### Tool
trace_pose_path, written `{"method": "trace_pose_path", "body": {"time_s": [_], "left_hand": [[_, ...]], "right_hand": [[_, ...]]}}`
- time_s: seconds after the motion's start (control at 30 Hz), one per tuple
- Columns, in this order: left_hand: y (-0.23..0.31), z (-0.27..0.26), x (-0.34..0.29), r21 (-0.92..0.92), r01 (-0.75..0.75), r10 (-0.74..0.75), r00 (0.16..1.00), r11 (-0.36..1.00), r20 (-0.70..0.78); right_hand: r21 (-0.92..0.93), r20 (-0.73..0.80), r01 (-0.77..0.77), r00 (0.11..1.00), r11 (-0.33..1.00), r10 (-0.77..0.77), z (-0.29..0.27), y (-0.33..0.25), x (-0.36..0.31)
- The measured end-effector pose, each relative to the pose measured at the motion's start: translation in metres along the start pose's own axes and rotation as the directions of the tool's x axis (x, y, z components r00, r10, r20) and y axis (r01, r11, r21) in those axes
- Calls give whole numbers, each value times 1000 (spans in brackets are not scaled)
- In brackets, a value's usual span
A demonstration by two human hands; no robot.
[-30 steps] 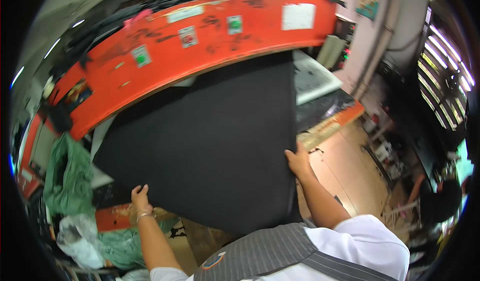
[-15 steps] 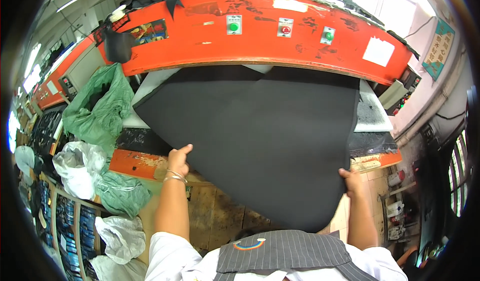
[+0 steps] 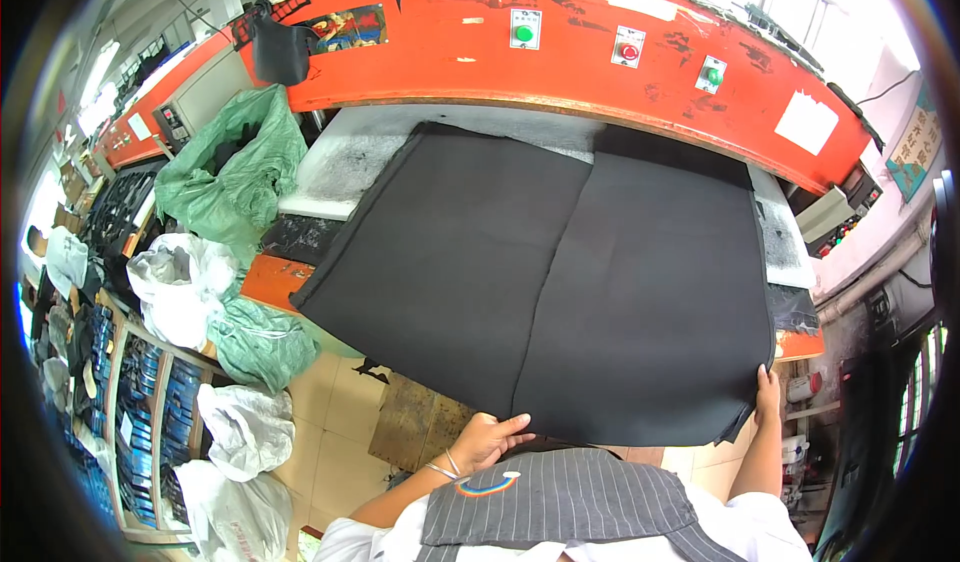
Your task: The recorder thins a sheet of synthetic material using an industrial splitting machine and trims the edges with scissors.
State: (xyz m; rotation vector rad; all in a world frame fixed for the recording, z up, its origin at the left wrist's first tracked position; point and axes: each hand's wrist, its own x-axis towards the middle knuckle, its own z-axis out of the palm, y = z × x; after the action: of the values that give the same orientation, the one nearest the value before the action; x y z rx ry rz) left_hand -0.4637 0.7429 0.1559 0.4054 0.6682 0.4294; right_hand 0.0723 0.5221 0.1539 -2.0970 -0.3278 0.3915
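Black flat sheet material (image 3: 660, 292) spreads over the bed of an orange-red machine and overhangs its front edge. A dark line runs from back to front across it, with another black stretch (image 3: 450, 232) on the left; whether this is a fold or a second sheet I cannot tell. My left hand (image 3: 492, 440) pinches the near edge close to that line, thumb on top. At the near right corner, my right hand (image 3: 767, 394) grips the edge, thumb upward. Beneath the material lies a white, black-smudged board (image 3: 350, 162), showing at both sides.
The machine's orange-red beam (image 3: 440, 52) spans the back, with green and red push buttons (image 3: 627, 52). Green sacks (image 3: 235, 172) and white sacks (image 3: 185, 282) stand at the left, above a rack (image 3: 150, 412) of blue items. A control box (image 3: 840, 212) is at the right.
The near left part of the black material has swung out and now lies flat, showing the line across it. My left hand has moved toward me and right; my right hand has moved slightly right and nearer.
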Motion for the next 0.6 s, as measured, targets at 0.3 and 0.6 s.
{"method": "trace_pose_path", "body": {"time_s": [0.3,0.6], "left_hand": [[5,25,-7,31,-100,102,992,994,-73],[1,20,-5,128,-112,136,970,985,-199]], "right_hand": [[338,233,-113,972,934,34,-24,-24,-39],[-14,1,169,986,986,-169,-16,-28,-50]]}}
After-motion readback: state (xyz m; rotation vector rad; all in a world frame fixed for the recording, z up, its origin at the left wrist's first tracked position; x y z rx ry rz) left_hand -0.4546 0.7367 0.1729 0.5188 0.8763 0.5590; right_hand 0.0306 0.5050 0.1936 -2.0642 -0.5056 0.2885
